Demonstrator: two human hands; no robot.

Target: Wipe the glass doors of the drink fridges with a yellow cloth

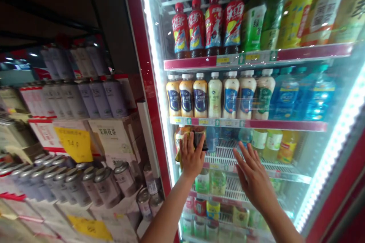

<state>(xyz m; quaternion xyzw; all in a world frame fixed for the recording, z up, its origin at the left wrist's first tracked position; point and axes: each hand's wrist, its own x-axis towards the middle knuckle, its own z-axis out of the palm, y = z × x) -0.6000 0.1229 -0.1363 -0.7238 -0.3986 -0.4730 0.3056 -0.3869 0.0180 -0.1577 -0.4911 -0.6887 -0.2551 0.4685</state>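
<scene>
My left hand (192, 157) is raised with its fingers stretched out over a dark piece with yellow edges (200, 141), which looks like a cloth. Part of that piece is hidden behind the fingers, and I cannot tell if it touches the glass. My right hand (253, 169) is raised too, fingers apart and holding nothing, in front of a wire shelf (221, 153) of the lit drinks fridge. Left of the right hand's level, behind my left fingers, a bottle with an orange top (180, 132) partly shows. Pale-labelled bottles (259, 139) stand beyond my right fingertips.
Red-capped bottles (213, 26) line the upper shelf; white-capped bottles (230, 97) and blue bottles (319, 95) stand below. The fridge's red frame (152, 95) rises at left. Beside it are stacked cartons (114, 136), cans (107, 186) and a yellow price sign (74, 144).
</scene>
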